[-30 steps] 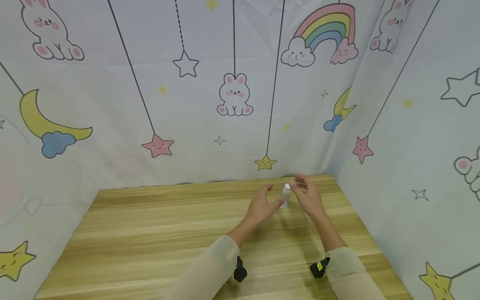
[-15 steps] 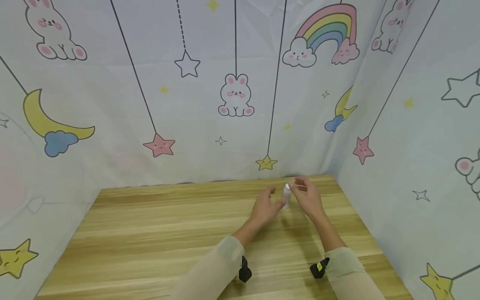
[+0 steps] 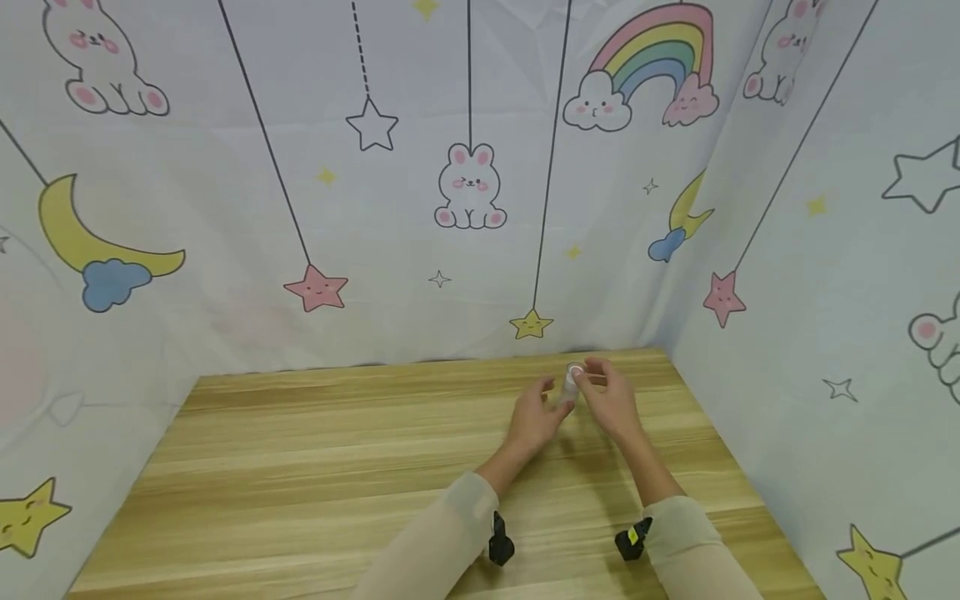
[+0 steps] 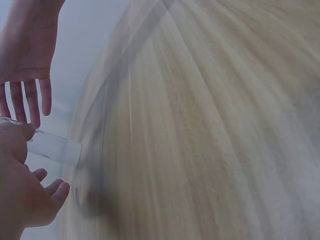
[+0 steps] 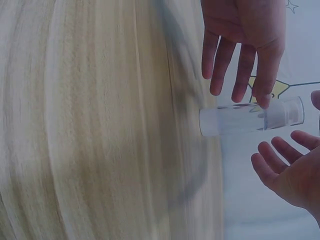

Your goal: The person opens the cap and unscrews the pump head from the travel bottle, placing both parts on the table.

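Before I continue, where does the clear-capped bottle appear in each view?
Head: clear-capped bottle, right of centre, below middle.
Left wrist: clear-capped bottle, against the left edge, below middle.
Right wrist: clear-capped bottle, right of centre, about mid-height.
Shared landmark: wood-grain table, mostly to its right in left wrist, to its left in right wrist.

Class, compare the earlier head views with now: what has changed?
The left hand has shifted slightly right, the right hand slightly left, bringing them closer together; the right hand now overlaps more of the bottle. No new grip or release is clear. The bottle stays near the far edge of the table.
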The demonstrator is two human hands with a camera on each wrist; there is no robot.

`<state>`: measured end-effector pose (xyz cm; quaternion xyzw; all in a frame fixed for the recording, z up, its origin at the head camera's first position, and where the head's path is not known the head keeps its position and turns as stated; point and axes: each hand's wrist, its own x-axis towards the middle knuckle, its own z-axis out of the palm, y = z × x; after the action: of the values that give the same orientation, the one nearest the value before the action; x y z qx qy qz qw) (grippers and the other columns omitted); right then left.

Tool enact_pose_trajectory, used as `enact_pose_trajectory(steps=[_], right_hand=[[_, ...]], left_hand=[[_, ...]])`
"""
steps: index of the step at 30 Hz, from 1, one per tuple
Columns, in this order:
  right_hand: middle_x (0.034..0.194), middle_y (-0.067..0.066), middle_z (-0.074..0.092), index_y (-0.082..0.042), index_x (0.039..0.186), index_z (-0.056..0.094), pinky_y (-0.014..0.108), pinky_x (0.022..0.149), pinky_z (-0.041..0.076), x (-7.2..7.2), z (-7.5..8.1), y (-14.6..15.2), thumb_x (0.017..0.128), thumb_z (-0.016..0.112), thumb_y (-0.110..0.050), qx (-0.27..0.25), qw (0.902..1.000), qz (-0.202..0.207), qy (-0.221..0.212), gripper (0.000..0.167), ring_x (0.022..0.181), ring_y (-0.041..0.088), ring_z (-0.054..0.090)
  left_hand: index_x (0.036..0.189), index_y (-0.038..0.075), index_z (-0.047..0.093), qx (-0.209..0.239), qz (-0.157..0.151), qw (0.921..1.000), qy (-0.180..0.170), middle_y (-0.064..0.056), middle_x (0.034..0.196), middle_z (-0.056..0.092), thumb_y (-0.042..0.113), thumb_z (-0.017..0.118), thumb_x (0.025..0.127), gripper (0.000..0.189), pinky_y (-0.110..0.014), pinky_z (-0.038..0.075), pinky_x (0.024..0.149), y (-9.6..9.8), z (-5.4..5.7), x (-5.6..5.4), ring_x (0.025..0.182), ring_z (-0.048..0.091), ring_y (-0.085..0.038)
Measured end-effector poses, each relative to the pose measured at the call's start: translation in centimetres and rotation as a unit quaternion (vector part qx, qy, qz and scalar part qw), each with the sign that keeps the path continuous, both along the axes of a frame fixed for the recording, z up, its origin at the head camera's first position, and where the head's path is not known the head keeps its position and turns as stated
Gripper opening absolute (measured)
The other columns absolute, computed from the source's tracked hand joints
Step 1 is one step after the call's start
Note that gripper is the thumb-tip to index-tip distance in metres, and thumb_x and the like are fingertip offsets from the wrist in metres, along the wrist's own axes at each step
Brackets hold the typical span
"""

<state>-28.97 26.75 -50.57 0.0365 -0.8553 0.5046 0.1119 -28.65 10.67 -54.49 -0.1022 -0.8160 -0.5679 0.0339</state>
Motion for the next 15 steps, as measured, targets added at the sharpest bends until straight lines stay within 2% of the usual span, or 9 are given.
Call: enact_pose_trajectory(steps=[8,15], right_hand=[[0.141,0.023,0.062,0.002,0.144,0.056,0.057,0.101,0.056,-0.25,-0.12,-0.30,0.106,0.067,-0.039,-0.002,1.0000,0.002,0.006,0.057,0.124,0.043,0.064],[0.136,0.024,0.066,0.002,0.145,0.057,0.056,0.094,0.059,-0.39,-0.29,-0.56,0.105,0.069,-0.033,-0.001,1.0000,0.003,0.007,0.053,0.121,0.043,0.067]], left_hand=[[0.146,0.000,0.057,0.013,0.004,0.9999,0.008,-0.018,0.143,0.064,0.020,0.078,0.098,0.056,-0.049,0.054,0.106,0.58,0.01,-0.32,0.127,0.064,-0.041],[0.146,0.001,0.058,0.019,0.000,0.9998,0.001,-0.018,0.144,0.064,0.015,0.078,0.098,0.054,-0.048,0.053,0.107,0.79,0.14,-0.55,0.127,0.064,-0.040]])
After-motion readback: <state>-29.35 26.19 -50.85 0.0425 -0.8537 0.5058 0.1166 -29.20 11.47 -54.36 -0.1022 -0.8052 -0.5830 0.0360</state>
